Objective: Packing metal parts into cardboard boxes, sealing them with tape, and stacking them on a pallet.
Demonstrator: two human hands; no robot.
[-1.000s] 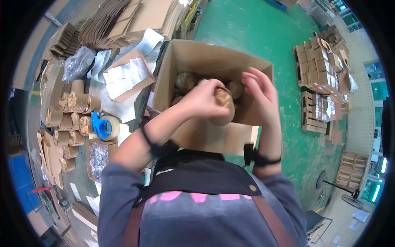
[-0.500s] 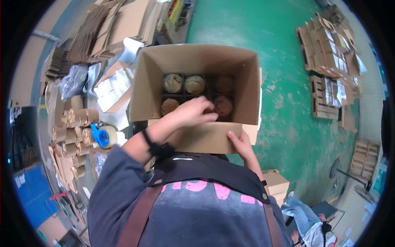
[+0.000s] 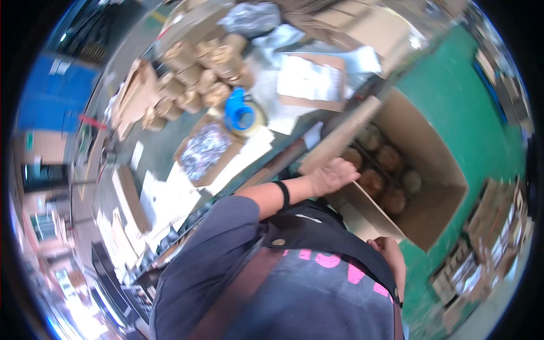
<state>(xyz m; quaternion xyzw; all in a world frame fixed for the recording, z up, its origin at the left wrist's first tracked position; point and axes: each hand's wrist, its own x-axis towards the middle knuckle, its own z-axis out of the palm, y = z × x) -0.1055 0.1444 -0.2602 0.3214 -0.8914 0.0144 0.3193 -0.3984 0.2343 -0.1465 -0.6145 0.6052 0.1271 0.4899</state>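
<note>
An open cardboard box (image 3: 435, 207) stands tilted in view at the right of the work table. Inside it, dividers separate several round, brown-paper-wrapped items (image 3: 389, 158). My left hand (image 3: 334, 177) is closed on the box's near edge at the left, its fingers curled over the rim. Lower down, my right hand (image 3: 387, 249) is at the near right corner of the box with bent fingers against the flap; its grip is partly hidden. A black band circles my left wrist.
Left, the table (image 3: 263, 164) carries several paper-wrapped cylinders (image 3: 225, 59), a blue tape dispenser (image 3: 238, 111), a small box of clear plastic packets (image 3: 204, 152) and a carton of white sheets (image 3: 309, 79). Pallets with cartons (image 3: 481, 249) stand on the green floor at right.
The view has swung left, so the box appears further right and more of the table shows. My left hand has moved from over the wrapped items to the box's near edge.
</note>
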